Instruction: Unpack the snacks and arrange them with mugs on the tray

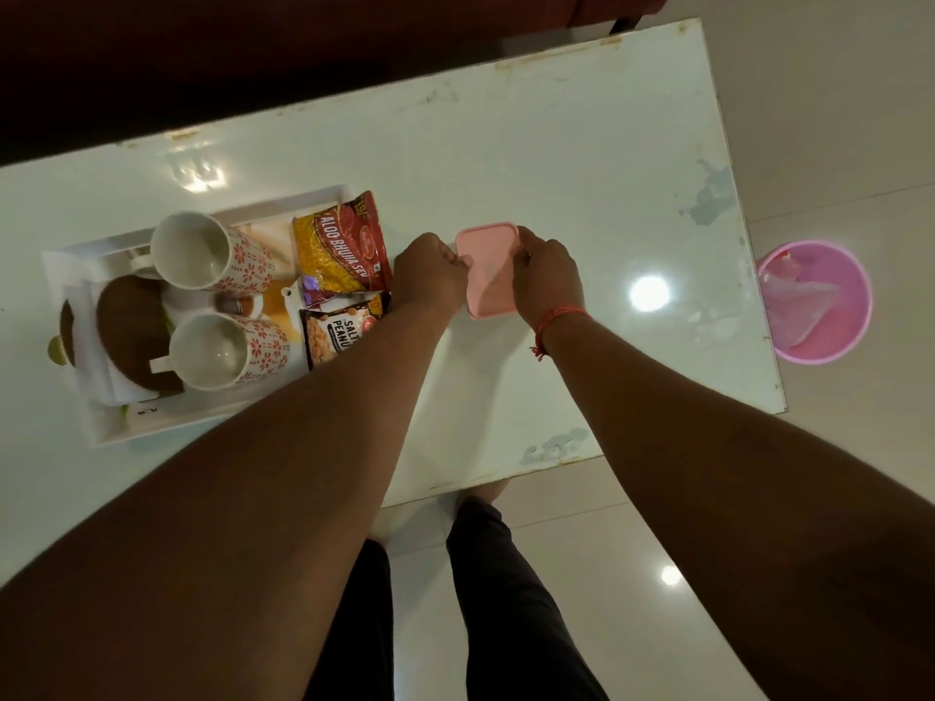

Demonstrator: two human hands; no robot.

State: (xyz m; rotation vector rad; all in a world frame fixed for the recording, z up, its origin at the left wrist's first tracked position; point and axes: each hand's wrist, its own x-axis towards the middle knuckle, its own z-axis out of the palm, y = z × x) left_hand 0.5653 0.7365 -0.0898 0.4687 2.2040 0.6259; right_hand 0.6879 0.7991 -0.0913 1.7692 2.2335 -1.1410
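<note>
A pink lidded plastic box (490, 269) rests on the white table, right of the tray. My left hand (430, 268) grips its left edge and my right hand (546, 270) grips its right edge. The white tray (152, 430) at the left holds two white mugs with red flower patterns, one at the back (202, 253) and one nearer (227, 349), both lying tilted with their mouths toward me. A yellow and red aloo bhujia sev packet (339, 250) and a dark salted peanuts packet (336, 336) lie at the tray's right end.
Brown round coasters (129, 316) on white napkins lie in the tray's left part. A pink bin (815, 302) with a clear plastic bag stands on the floor beyond the table's right edge. A dark sofa (253, 58) runs behind the table. My legs stand at the near edge.
</note>
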